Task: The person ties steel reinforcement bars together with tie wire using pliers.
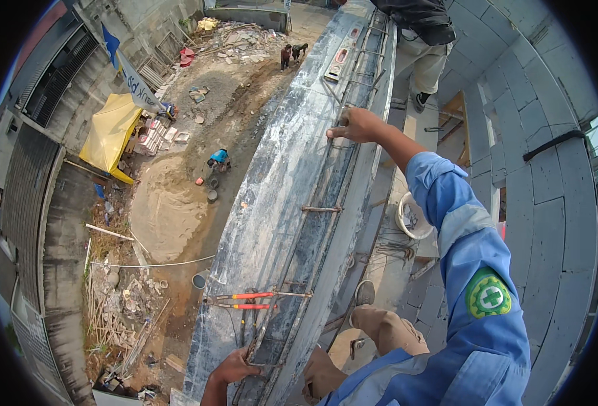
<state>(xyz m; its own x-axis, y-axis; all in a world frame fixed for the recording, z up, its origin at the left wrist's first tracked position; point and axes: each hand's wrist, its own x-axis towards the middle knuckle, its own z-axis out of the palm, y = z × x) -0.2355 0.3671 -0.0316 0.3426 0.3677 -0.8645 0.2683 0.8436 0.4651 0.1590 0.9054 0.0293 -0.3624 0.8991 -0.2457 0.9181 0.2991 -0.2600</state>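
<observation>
Rebar cage (323, 209): along ledge (258, 223), 1 to 7 o'clock
Left hand (235, 367): 7 o'clock, curled on bar
Right hand (358, 126): 1 o'clock, fingers bent, grip unclear
Progress: laid lengthwise, looks partway; remainder not visible

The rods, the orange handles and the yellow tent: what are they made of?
Rods: probably steel, dull, with a rusty-brown colour.
Orange handles: plastic or rubber, I can't tell which; smooth-looking, bright, even colour.
Yellow tent: maybe plastic sheeting or cloth; it looks thin, with soft creases.
</observation>
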